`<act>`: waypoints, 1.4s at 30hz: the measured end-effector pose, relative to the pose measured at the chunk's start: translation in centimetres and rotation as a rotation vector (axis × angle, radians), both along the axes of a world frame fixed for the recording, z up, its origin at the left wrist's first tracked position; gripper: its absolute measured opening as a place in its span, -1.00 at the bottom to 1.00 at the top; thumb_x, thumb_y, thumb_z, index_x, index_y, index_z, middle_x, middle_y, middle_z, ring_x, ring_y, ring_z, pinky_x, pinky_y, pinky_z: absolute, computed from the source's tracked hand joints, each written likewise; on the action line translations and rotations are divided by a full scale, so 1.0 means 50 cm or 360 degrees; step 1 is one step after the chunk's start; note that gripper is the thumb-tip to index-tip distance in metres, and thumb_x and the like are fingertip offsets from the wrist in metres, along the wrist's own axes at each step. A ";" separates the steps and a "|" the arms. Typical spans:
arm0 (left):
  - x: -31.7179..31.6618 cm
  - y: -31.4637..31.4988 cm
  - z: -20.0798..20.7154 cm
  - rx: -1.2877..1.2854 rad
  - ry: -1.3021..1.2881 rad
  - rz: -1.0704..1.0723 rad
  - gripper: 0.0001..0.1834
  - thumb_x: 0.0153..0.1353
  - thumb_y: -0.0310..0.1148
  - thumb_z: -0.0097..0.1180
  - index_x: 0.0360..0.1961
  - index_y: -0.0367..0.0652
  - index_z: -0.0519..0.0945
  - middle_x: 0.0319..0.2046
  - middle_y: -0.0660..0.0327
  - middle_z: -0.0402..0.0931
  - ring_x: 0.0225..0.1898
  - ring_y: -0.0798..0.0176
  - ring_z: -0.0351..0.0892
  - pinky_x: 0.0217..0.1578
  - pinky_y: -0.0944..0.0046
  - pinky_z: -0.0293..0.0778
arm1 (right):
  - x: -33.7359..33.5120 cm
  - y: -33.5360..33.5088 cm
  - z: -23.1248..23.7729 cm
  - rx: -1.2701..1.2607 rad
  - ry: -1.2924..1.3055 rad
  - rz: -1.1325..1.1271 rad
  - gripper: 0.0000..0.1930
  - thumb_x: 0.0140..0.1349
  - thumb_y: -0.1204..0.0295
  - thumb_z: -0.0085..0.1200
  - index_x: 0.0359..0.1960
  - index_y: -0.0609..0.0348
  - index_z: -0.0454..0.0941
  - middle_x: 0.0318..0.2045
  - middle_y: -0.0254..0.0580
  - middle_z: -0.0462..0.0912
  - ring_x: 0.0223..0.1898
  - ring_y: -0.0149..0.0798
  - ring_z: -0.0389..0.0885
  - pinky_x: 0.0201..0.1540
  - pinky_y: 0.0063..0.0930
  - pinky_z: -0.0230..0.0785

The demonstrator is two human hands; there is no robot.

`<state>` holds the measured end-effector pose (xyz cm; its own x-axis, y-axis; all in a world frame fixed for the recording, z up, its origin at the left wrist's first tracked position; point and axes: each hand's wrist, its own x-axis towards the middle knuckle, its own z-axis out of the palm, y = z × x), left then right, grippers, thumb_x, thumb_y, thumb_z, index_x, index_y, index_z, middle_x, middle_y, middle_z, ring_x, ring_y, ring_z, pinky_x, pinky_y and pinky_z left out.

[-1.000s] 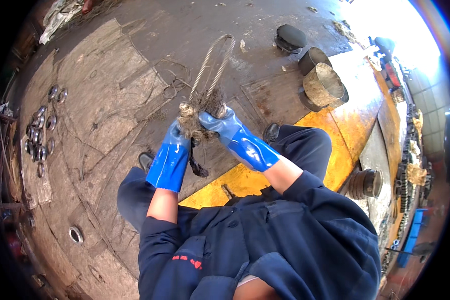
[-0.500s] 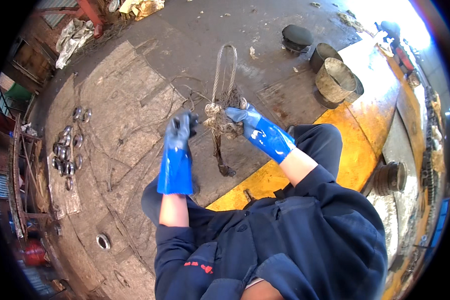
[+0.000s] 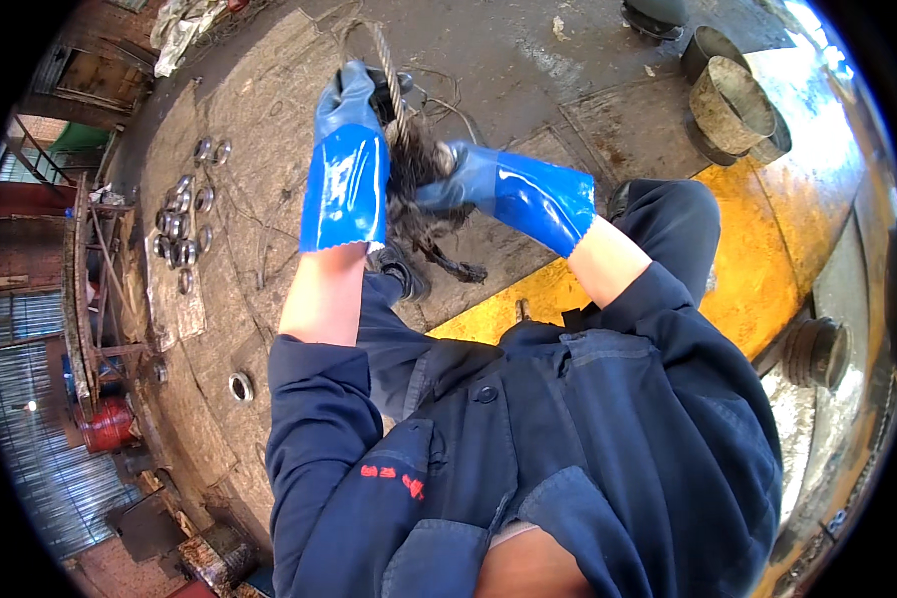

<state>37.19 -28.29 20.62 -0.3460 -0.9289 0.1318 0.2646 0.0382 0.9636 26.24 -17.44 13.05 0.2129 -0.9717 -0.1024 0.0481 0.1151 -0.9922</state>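
A looped wire rope (image 3: pixel 383 52) with a dark, shaggy bundle of fibres (image 3: pixel 409 184) around its lower part hangs in front of me. Both my hands wear long blue rubber gloves. At the loop's lower end, my left hand (image 3: pixel 347 108) has its fingers curled around the rope, its dark fingertips showing behind the strand. My right hand (image 3: pixel 460 179) is closed on the side of the fibre bundle, which partly hides its fingers. A dark frayed tail (image 3: pixel 455 266) of the rope dangles below, above the ground between my legs.
Several metal rings (image 3: pixel 179 214) lie at the left, with a single ring (image 3: pixel 239 387) closer to me. Round metal tubs (image 3: pixel 733 105) stand at the far right beside a yellow plate (image 3: pixel 743 239). Loose thin wire (image 3: pixel 453 105) trails on the floor beyond the rope. A red drum (image 3: pixel 108 424) stands far left.
My left hand has gone up and forward from beside the rope onto the loop's lower end. My right hand and the bundle have shifted up and left in view. The whole view has tilted.
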 end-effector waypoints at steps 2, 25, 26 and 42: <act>0.003 -0.024 0.013 0.0005 0.0183 -0.0011 -0.71 0.45 -0.16 0.08 -0.33 -0.14 0.55 -0.48 0.16 0.65 -0.42 0.18 0.73 -0.38 0.27 0.61 | 0.003 0.013 -0.019 0.0009 0.0290 0.0074 -0.62 0.13 0.34 0.40 -0.04 0.18 0.65 -0.21 -0.32 0.75 -0.21 -0.50 0.58 -0.10 -0.50 0.44; 0.135 -0.159 -0.062 0.0780 0.0462 0.0578 -0.55 0.46 0.06 -0.05 -0.36 -0.10 0.56 -0.43 0.08 0.68 -0.42 0.05 0.69 -0.67 0.33 0.40 | -0.240 0.170 -0.180 0.0016 -0.1236 -0.0920 -0.57 0.24 0.53 0.24 0.16 0.14 0.50 0.00 -0.18 0.67 -0.11 -0.28 0.69 -0.29 -0.41 0.65; 0.125 -0.154 -0.067 0.0780 0.0413 0.0565 -0.55 0.46 0.05 -0.05 -0.37 -0.09 0.56 -0.44 0.06 0.69 -0.44 0.03 0.70 -0.69 0.33 0.40 | -0.241 0.172 -0.141 -0.0131 -0.1022 -0.1002 -0.58 0.24 0.52 0.23 0.15 0.13 0.51 0.01 -0.18 0.67 -0.10 -0.29 0.69 -0.27 -0.41 0.65; -0.007 -0.117 -0.127 0.0948 0.0310 0.0430 -0.56 0.47 -0.04 -0.05 -0.26 -0.26 0.59 -0.19 -0.11 0.69 -0.19 0.00 0.72 -0.50 0.21 0.61 | 0.034 0.109 0.001 -0.0389 0.1994 -0.0326 -0.63 0.14 0.18 0.25 -0.07 0.05 0.57 -0.25 -0.10 0.71 -0.27 0.04 0.72 -0.26 -0.12 0.58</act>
<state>36.83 -34.14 14.28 -0.1139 -0.9126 -0.3926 0.4913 -0.3952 0.7762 27.92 -11.98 13.11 -0.0525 -0.9967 0.0611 -0.9296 0.0265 -0.3676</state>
